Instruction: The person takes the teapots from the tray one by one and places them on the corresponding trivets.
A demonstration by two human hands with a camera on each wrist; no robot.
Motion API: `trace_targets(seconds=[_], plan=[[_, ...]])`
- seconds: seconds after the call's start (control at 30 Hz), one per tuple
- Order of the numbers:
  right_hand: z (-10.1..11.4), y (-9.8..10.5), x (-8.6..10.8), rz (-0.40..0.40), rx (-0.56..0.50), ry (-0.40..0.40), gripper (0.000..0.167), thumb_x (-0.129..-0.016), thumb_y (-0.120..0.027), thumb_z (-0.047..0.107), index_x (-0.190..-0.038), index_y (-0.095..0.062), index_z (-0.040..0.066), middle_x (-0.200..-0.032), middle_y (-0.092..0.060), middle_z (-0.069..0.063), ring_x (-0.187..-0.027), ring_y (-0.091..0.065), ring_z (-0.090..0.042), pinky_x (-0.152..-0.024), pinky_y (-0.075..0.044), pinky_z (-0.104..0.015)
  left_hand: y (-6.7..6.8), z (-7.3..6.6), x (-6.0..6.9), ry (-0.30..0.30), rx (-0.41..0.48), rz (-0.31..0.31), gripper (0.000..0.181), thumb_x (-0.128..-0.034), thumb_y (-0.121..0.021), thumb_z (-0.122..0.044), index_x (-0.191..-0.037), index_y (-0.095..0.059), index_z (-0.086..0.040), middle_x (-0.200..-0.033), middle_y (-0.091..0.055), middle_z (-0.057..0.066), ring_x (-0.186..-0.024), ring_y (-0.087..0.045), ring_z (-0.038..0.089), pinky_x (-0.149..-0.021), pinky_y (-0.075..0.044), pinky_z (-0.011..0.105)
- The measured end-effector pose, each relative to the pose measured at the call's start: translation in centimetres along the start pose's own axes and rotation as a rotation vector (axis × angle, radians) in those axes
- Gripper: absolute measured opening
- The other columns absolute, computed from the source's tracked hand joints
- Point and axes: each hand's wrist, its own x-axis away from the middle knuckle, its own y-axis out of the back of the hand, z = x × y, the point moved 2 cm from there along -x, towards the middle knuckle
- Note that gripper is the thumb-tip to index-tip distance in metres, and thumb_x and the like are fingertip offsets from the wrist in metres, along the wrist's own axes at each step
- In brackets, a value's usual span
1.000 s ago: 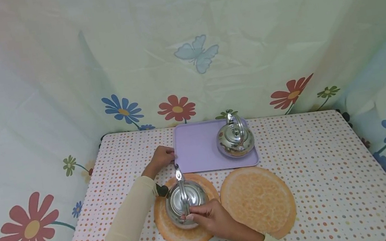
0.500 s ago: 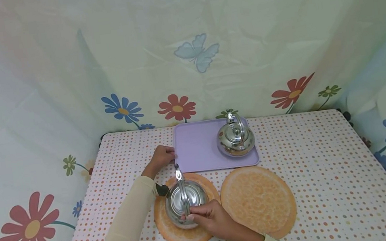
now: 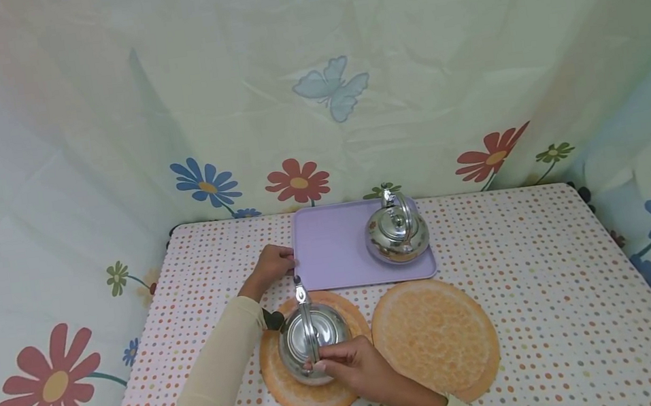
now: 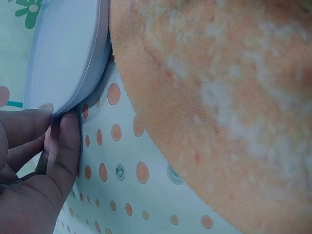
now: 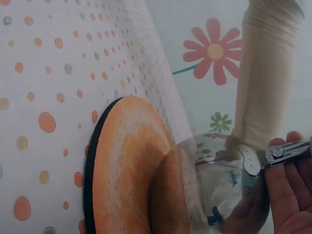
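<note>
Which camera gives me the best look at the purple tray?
The head view: nearly the whole purple tray shows, one kettle on it. The left wrist view shows only part, pinched by the left hand; the right wrist view shows none.

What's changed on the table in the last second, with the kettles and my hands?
Nothing visibly moved, and nothing was taken hold of or let go. Your right hand still grips the near kettle, your left hand still pinches the lilac tray, and the far kettle stays on it.
</note>
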Motion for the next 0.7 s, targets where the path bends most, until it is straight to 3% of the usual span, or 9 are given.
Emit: trace_targets(seconds=[0.13,0.43,0.7], plan=[[-1.2,0.3,0.1,0.003,-0.008,-0.012,0.021,-0.093,-0.057,-0.008,-0.110,-0.062,-0.020,-0.102,-0.067,-0.027,-0.099,-0.065,-0.037,-0.083,-0.054,-0.038,0.0,0.1,-0.1,0.016,0.012,0.001,0.039,-0.0895,-0.062,0.000,-0.128,-0.058,0.008,-0.107,-0.065,0.019,-0.089,-0.068,0.025,-0.076,-0.057,0.031],[-1.0,1.5,0.5,-0.058,0.032,-0.070,0.028,-0.092,-0.063,0.001,-0.113,-0.062,-0.017,-0.106,-0.067,-0.025,-0.101,-0.067,-0.021,-0.084,-0.054,-0.033,-0.2,0.1,-0.2,0.017,0.027,0.020,0.039,-0.0907,-0.062,-0.002,-0.128,-0.057,0.007,-0.104,-0.065,0.016,-0.090,-0.068,0.024,-0.077,-0.057,0.030],[-1.1,2.9,0.6,-0.109,-0.005,0.046,0.025,-0.093,-0.058,-0.006,-0.114,-0.058,-0.020,-0.107,-0.065,-0.030,-0.103,-0.065,-0.032,-0.087,-0.052,-0.034,0.2,0.3,-0.4,0.003,0.025,0.024,0.039,-0.0886,-0.063,-0.002,-0.126,-0.059,0.007,-0.102,-0.066,0.016,-0.087,-0.068,0.022,-0.076,-0.057,0.030]])
